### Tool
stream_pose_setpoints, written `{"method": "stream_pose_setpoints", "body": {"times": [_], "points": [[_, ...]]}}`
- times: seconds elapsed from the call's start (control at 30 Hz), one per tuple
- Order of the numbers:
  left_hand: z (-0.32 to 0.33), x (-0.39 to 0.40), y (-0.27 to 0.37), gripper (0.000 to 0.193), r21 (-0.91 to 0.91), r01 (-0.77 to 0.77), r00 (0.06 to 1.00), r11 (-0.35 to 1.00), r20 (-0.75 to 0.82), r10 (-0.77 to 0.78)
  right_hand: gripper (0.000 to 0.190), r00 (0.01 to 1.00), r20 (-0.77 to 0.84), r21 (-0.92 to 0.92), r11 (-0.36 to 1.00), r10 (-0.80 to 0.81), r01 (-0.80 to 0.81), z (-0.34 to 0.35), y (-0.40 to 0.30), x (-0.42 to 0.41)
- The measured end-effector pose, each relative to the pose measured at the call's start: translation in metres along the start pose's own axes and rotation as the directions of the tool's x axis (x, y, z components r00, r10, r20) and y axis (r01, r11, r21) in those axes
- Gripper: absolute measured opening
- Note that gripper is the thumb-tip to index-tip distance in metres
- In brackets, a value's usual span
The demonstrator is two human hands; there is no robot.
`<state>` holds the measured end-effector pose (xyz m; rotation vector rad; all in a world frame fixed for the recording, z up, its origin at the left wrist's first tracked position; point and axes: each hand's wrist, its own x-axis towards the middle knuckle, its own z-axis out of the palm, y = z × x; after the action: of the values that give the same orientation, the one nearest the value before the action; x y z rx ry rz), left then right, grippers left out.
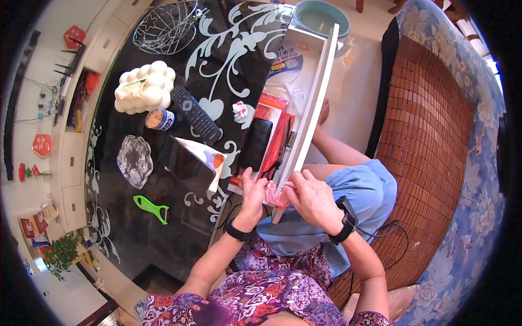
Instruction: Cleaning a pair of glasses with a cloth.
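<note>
A crumpled pink knit or cloth piece (277, 196) stretches between my two hands, over the near end of an open white drawer (306, 134). My right hand (312, 195) grips its right side with bent fingers. At its left end, my left hand (253, 195) pinches it, though the fingertips are partly hidden. Inside the drawer, just beyond my hands, lie a black case (257, 142), red packaging (277, 142) and a white and blue hand fan (289, 67). Both wrists wear black straps.
On the black glass table (191, 240) stand a tissue box (144, 87), a toothpick jar (160, 119), a remote control (197, 116), a glass dish (135, 161), a green peeler (151, 209), a phone (189, 163) and a wire basket (165, 30). A sofa (424, 142) is at right; a basin (320, 18) beyond.
</note>
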<state>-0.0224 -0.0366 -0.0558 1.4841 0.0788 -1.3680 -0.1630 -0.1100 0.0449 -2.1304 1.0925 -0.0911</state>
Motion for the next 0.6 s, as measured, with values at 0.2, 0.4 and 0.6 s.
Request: {"method": "stream_pose_setpoints", "body": {"times": [0.2, 0.4, 0.6], "points": [[-0.012, 0.014, -0.005, 0.060, 0.005, -0.150, 0.985, 0.989, -0.084, 0.149, 0.022, 1.000, -0.018, 0.015, 1.000, -0.026, 0.026, 0.001, 0.002, -0.001], [-0.016, 0.025, 0.000, 0.036, 0.008, -0.236, 0.970, 0.972, -0.058, 0.236, 0.021, 0.998, -0.016, 0.017, 0.998, -0.059, 0.060, -0.001, 0.003, -0.002], [-0.019, 0.031, 0.002, 0.004, -0.047, -0.136, 0.989, 0.990, -0.062, 0.133, 0.022, 0.999, -0.004, -0.004, 0.999, -0.046, 0.046, -0.002, 0.001, -0.002]]}}
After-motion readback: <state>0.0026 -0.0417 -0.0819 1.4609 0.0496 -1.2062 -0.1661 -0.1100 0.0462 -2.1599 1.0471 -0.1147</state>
